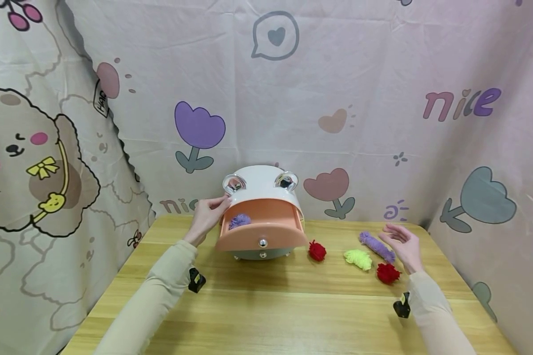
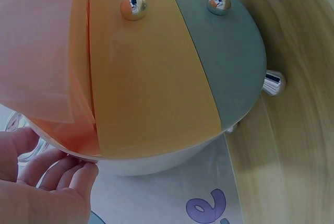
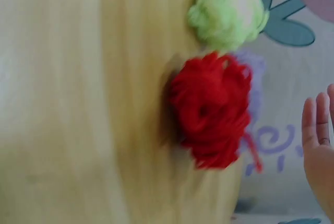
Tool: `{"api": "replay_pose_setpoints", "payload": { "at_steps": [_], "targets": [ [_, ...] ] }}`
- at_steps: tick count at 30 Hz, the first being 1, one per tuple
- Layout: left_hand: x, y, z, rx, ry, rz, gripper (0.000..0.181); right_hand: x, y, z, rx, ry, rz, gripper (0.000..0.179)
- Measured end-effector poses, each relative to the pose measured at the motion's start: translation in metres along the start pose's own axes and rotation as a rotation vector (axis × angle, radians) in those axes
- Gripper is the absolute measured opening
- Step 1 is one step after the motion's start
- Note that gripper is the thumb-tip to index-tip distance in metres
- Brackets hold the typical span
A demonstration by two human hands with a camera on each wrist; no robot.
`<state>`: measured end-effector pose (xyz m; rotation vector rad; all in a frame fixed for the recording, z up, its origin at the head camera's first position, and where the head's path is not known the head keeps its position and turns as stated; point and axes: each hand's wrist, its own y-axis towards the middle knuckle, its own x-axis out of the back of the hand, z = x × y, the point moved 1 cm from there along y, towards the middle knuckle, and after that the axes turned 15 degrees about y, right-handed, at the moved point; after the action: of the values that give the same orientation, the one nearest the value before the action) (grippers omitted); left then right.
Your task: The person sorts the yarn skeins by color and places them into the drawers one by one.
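A rounded desktop drawer box (image 1: 262, 180) with a white top and two silver ring eyes stands at the back of the table. Its pink upper drawer (image 1: 275, 238) is pulled out, with a purple yarn bundle (image 1: 240, 221) inside at the left. My left hand (image 1: 208, 217) holds the box's left side, thumb near the ring eye and fingertips along the edge in the left wrist view. My right hand (image 1: 403, 244), fingers loosely extended and holding nothing, hovers beside a long purple yarn bundle (image 1: 376, 246) and above a red yarn bundle (image 1: 388, 273). A yellow-green yarn bundle (image 1: 358, 259) lies just left of them.
Another red yarn bundle (image 1: 317, 251) lies right of the box. Below the pulled-out drawer are an orange drawer (image 2: 141, 78) and a grey-green one (image 2: 224, 51), both pushed in, with silver knobs. A printed curtain (image 1: 266, 98) hangs behind the wooden table (image 1: 266, 315).
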<state>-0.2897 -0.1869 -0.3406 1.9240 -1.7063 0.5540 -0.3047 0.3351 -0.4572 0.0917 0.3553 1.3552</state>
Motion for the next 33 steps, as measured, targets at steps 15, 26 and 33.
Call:
{"api": "replay_pose_setpoints", "payload": {
  "at_steps": [15, 26, 33],
  "targets": [
    [0.0, 0.001, 0.0, 0.007, -0.002, 0.004, 0.049, 0.025, -0.012, -0.018, -0.122, -0.326, -0.103, 0.044],
    [0.0, 0.0, 0.001, -0.002, 0.0, -0.004, 0.05, 0.03, -0.019, -0.028, -0.214, -0.474, -0.07, 0.057],
    [0.001, 0.001, 0.0, -0.002, 0.003, 0.0, 0.051, 0.032, -0.018, -0.031, -0.254, -0.494, -0.038, 0.065]
  ]
}}
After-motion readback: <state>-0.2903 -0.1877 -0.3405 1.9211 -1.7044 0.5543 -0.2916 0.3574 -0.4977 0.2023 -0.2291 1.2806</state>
